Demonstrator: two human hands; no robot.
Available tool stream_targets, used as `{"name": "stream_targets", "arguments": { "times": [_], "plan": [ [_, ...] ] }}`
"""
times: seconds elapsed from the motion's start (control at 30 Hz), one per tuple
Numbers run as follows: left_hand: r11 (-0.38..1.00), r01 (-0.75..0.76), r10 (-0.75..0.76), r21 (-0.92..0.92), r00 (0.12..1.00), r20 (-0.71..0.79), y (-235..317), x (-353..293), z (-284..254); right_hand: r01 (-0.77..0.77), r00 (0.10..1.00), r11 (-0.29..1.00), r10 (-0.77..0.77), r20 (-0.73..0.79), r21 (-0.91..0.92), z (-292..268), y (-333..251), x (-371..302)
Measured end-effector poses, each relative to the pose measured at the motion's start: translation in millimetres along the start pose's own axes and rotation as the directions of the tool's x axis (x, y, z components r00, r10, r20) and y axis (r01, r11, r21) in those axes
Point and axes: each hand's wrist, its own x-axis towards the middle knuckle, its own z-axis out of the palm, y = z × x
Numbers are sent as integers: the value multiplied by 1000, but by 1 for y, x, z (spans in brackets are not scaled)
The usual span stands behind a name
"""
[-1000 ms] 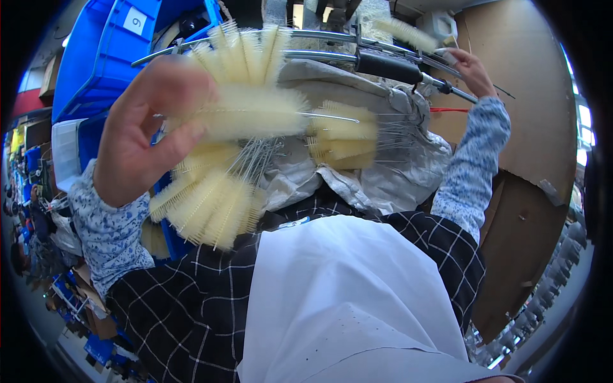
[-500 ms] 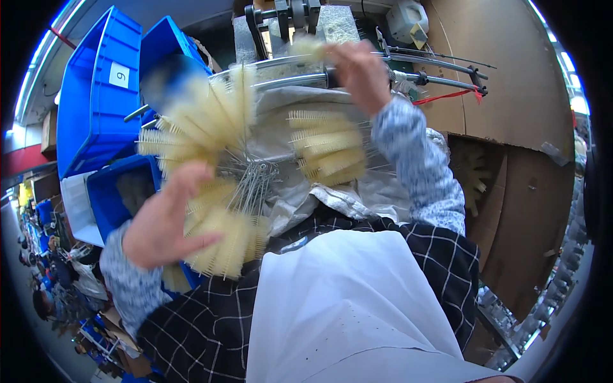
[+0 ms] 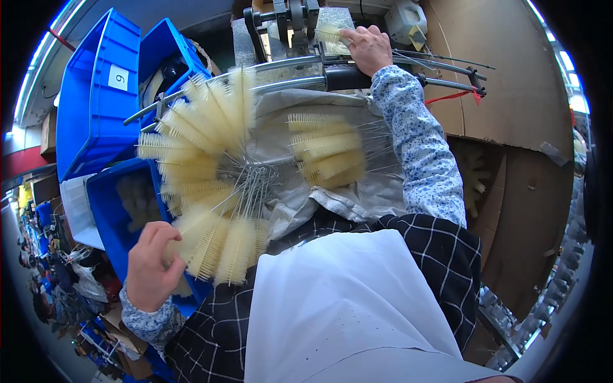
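My right hand (image 3: 370, 50) is closed on a cream-bristled bottle brush (image 3: 329, 33), held at the machine (image 3: 295, 22) beyond the metal rails. Its wire handle is mostly hidden. At the lower left, my left hand (image 3: 152, 265) has curled fingers closed round the outer end of a bottle brush (image 3: 203, 239). That brush belongs to a large fan of similar brushes (image 3: 191, 153), their looped wire handles (image 3: 255, 179) bunched toward the middle. A smaller stack of brushes (image 3: 329, 148) lies to the right on white cloth, handles pointing right.
Two metal rails (image 3: 287, 83) cross ahead of me, with a red strip (image 3: 447, 97) tied at the right. Blue bins (image 3: 99, 96) stand at the left, and a lower blue bin (image 3: 105, 204) holds pale pieces. Cardboard (image 3: 511, 76) walls the right side.
My left hand, spread over the fanned brushes before, has moved down and left and curled round a brush end. My right hand has shifted slightly forward with its brush, now less blurred.
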Motion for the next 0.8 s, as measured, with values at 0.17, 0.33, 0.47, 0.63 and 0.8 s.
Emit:
{"name": "stream_targets", "arguments": {
  "times": [0.17, 0.33, 0.47, 0.63, 0.8],
  "plan": [
    [996, -87, 85, -15, 989, -119, 5, -9, -18, -9, 999, 1000, 10, 35, -14, -1, 3, 5],
    [963, -230, 182, -141, 940, -289, -2, -11, -28, 91, 995, 995, -93, -31, -42, 25, 18, 27],
    [945, -270, 145, -186, 853, -502, -6, -12, -28, 58, 998, 990, -59, -3, -132, 24, 21, 23],
    [934, -265, 91, -240, 825, -557, -15, -9, -24, -223, 966, 974, 225, -125, 30, 16, 55, -6],
    [921, -294, 102, -257, 816, -570, -17, -4, -23, -153, 946, 966, 205, -253, 209, 39, 59, -4]
  ]
}}
